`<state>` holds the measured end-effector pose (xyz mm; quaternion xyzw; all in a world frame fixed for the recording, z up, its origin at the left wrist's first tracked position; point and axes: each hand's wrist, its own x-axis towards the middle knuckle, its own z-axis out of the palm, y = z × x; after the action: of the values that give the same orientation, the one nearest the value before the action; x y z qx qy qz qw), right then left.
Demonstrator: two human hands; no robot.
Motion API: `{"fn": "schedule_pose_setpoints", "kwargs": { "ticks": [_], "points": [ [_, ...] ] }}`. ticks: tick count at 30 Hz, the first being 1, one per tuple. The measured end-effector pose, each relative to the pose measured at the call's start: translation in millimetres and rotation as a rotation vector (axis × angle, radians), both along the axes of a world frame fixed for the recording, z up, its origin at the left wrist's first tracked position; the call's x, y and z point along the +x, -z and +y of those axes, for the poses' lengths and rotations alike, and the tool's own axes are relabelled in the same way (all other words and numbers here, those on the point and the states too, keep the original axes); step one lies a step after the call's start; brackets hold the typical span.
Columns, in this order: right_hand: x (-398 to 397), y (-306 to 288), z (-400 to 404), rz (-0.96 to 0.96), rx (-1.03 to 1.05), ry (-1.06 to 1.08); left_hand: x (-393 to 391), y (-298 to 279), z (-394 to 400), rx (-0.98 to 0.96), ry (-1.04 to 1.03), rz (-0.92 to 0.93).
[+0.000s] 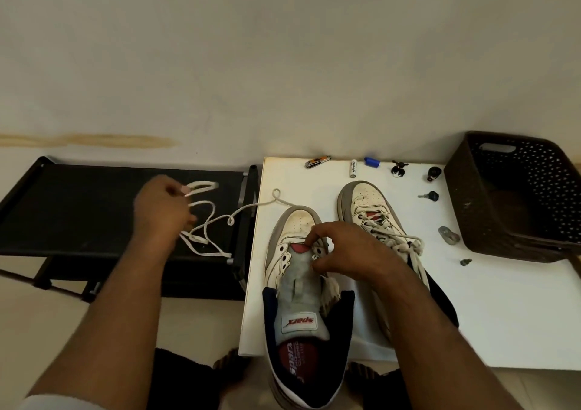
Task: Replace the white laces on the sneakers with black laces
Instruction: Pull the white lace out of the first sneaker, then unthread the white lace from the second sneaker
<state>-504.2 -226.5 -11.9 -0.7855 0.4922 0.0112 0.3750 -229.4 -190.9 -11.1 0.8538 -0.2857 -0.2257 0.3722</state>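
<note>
The unlaced sneaker (298,287) sits nearest on the white tabletop (503,315), its heel overhanging the near edge. The right hand (342,252) pinches its eyelet flap with curled fingers. Beside it to the right stands the second sneaker (371,208), laced in white. Farther left, the left hand (160,211) grips the loose white lace (207,218) over a black rack (94,208).
</note>
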Motion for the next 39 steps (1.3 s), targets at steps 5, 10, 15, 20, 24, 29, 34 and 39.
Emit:
{"fn": "schedule_pose_setpoints", "kwargs": {
  "ticks": [5, 10, 15, 20, 24, 29, 34, 39],
  "points": [
    [5, 17, -11, -0.204, -0.177, 0.339, -47, 19, -24, -0.055, 0.249, 0.156],
    [5, 25, -15, -0.203, -0.202, 0.387, -64, 47, -36, -0.023, 0.386, -0.057],
    [12, 24, -11, -0.245, -0.189, 0.363, -58, 73, -60, 0.048, 0.455, -0.049],
    [8, 25, -15, -0.222, -0.207, 0.401, -48, 89, -67, 0.02, 0.401, -0.125],
    [13, 17, -16, -0.301, -0.251, 0.432, -51, 58, -66, 0.048, 0.431, -0.119],
    [17, -5, -5, -0.662, -0.053, 0.359, -105, -70, -36, -0.25, 0.735, 0.125],
    [23, -32, 13, -0.959, 0.233, 0.26, -149, -166, 13, -0.476, 0.909, 0.365],
    [-33, -76, 32, -1.067, 0.136, 0.42, -127, -186, 25, -0.645, 0.574, 0.189]
  ]
}}
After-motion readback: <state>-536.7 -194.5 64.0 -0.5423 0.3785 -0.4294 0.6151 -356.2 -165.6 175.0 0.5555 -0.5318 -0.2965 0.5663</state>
